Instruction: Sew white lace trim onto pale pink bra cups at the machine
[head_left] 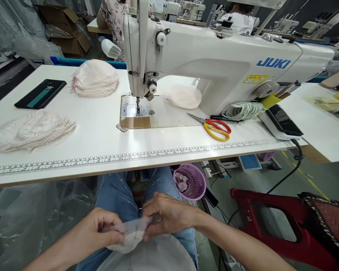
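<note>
Above my lap, my left hand [106,229] pinches one end of a sheer white fabric strip [132,226]. My right hand [165,216] grips the strip's other end. Part of a white lace-like piece [128,241] hangs below the strip, between the hands. A larger pale cloth [149,256] lies across my lap beneath them. On the table, a white sewing machine [226,56] stands with a round pale fabric piece [185,96] under its arm. Two stacks of pale fabric pieces, one at the back [95,79] and one at the left [31,130], rest on the tabletop.
Scissors [214,126], a cord coil [241,110] and a dark phone [41,94] lie on the table [96,139]. A purple basket [193,182] stands below its edge; a red stool [271,226] is at the right. Other people are behind the machine.
</note>
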`<state>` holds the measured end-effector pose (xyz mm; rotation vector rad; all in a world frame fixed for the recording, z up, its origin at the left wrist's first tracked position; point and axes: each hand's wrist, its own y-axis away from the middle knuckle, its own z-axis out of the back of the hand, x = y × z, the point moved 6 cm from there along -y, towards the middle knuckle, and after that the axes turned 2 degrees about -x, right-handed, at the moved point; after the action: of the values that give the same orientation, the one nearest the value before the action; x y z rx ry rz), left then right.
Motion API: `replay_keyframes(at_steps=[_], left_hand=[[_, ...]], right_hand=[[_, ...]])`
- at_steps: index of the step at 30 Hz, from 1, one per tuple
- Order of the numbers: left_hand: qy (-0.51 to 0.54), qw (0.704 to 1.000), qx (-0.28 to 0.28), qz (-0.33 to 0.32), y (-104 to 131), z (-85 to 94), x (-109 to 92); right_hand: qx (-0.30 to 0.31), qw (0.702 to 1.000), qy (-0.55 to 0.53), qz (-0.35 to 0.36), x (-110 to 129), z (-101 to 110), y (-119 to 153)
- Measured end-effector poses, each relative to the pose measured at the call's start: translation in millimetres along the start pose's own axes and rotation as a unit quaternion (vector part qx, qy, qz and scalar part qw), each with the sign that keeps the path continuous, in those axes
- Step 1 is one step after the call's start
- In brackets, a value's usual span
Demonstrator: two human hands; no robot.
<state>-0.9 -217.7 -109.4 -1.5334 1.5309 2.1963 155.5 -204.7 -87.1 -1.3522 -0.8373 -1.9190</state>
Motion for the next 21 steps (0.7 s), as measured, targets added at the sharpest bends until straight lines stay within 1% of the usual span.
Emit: replay_keyframes(at_steps=[3,7,13,18,21], left_hand=[[-0.009,1.000,-0.005,-0.009,0.8,2.3,-0.9],[-0.005,1.000,0.002,0.001,2.9,3.3,0.3],[0.021,1.000,0.007,0.003,6.0,2.5,3.8],[0.020,1.000,0.007,0.012,7.2,3.9,8.2],[0.017,1.000,0.007,0.014,7.0,6.7,12.0]], right_hand=[[0.009,1.000,-0.001,-0.007,0.5,0.3,-1.0],[0.016,1.000,-0.005,-0.014,0.6,1.2,1.3],[0.021,0.999,-0.020,-0.023,-11.1,-1.3,4.9],[0.017,0.999,-0.036,0.004,-13.2,-1.1,5.4],[0.021,0.996,-0.082,0.025,-13.2,0.9,5.8]])
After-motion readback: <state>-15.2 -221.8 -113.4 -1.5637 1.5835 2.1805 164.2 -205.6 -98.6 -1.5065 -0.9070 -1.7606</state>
